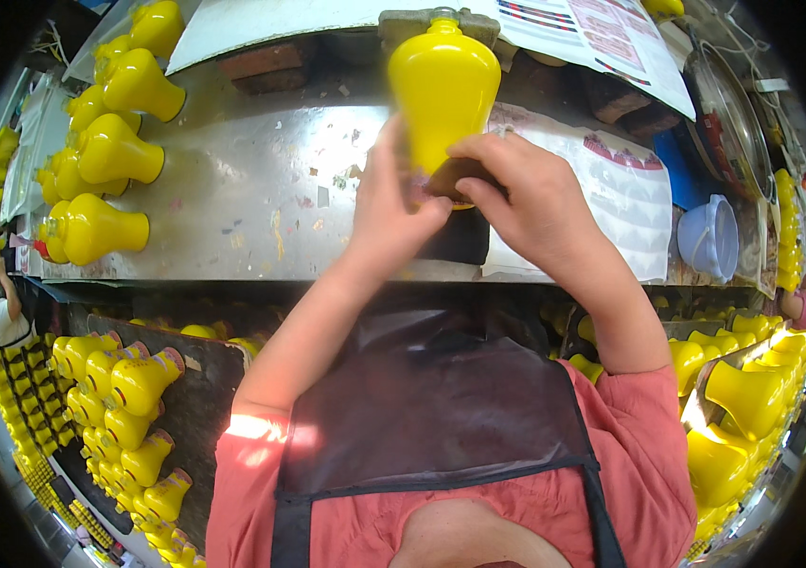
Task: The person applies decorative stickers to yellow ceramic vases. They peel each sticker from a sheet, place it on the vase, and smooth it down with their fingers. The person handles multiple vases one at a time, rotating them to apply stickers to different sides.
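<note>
A glossy yellow vase (pixel 445 85) lies on its side in front of me, its narrow neck pointing away on a grey block. Around its lower end, near me, runs a partly hidden pinkish-purple printed band (pixel 419 185). Against the vase's left side rests my left hand (pixel 387 204), fingers along the wall and thumb toward the base, steadying it. My right hand (pixel 533 189) pinches a flat brown scraper-like piece (pixel 462 177) and holds it against that lower end. Under the base is a dark pad (pixel 457 237) at the bench's front edge.
Several yellow vases (pixel 119 151) lie along the left of the metal bench (pixel 242 208). To the right are a sheet of printed transfers (pixel 625 204) and a pale blue bucket (pixel 708 239). Bricks (pixel 265 64) prop a white board. Racked vases (pixel 142 379) flank me; another person (pixel 7 317) is far left.
</note>
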Available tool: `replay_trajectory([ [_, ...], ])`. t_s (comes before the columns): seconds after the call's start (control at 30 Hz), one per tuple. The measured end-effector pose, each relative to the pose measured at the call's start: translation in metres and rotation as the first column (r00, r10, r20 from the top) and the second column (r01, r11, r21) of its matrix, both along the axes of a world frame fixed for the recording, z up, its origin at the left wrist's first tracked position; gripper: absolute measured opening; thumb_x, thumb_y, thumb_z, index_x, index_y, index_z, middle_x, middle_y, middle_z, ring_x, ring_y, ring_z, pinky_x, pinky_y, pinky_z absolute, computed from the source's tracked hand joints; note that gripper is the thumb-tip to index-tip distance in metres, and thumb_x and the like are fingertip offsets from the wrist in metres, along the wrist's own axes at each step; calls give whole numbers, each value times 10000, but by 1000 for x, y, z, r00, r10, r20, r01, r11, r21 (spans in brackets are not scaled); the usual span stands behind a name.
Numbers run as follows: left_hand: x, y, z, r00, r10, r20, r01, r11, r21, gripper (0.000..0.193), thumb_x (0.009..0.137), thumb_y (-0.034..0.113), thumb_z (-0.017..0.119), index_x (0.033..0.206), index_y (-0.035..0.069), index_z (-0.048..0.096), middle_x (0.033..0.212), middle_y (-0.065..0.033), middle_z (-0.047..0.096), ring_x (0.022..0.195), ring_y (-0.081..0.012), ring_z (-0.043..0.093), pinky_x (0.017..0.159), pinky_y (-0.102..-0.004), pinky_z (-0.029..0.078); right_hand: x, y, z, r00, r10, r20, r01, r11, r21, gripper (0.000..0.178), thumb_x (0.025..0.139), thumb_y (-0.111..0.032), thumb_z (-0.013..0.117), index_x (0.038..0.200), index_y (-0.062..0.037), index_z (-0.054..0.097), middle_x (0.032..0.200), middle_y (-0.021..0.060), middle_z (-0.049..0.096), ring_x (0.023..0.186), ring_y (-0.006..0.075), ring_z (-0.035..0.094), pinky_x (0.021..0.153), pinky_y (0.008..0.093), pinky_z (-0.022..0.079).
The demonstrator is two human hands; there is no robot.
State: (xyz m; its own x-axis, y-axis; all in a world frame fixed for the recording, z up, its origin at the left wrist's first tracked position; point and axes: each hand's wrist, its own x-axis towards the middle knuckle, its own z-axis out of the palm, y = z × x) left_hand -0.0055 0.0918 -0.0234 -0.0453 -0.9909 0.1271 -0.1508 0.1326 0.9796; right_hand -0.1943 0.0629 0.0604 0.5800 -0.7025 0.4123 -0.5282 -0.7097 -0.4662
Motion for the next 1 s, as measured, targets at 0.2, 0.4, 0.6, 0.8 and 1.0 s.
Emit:
replay_trajectory([
  [0.2, 1, 6, 1, 877, 190, 442, 22, 902, -431, 960, 724, 125, 843, 1565, 81, 383, 1505, -227, 403, 1336, -381, 495, 1095, -461, 453, 3, 8, 5, 995, -58, -75, 44, 984, -172, 303, 844, -54, 781, 1133, -113, 711, 736, 101, 583, 649, 302, 616, 572, 415, 496],
  [0.4, 1, 5, -1, 862, 182, 474, -8, 938, -346, 1097, 697, 257, 956, 1604, 79, 366, 1545, -239, 416, 1355, -394, 519, 1105, -445, 469, -9, 10, -6, 980, -198, 15, 196, 954, -228, 327, 826, -75, 824, 1140, -107, 737, 782, 124, 667, 651, 298, 627, 594, 384, 514],
  [0.6, 9, 2, -3, 882, 121, 456, 50, 937, -346, 1084, 725, 286, 940, 1591, 10, 350, 1528, -244, 457, 1365, -405, 522, 1135, -462, 438, -16, 15, -20, 957, -291, 0, 285, 940, -188, 359, 824, -40, 822, 1168, -88, 732, 923, 130, 740, 734, 305, 685, 645, 374, 544],
  [0.8, -8, 7, 11, 778, 262, 572, 1, 909, -417, 1018, 709, 243, 934, 1554, 5, 417, 1501, -220, 458, 1294, -451, 546, 1118, -479, 442, -15, 23, -18, 936, -350, 48, 345, 935, 84, 328, 853, -76, 812, 1166, -45, 719, 956, 141, 756, 834, 268, 741, 734, 335, 577],
  [1.0, 2, 1, 4, 847, 201, 493, 9, 920, -391, 963, 710, 159, 911, 1539, 5, 445, 1514, -218, 450, 1268, -471, 563, 1096, -463, 471, -11, 39, -26, 914, -394, 101, 286, 800, 528, 270, 905, -150, 741, 1130, -21, 666, 937, 101, 722, 889, 157, 692, 800, 288, 536],
])
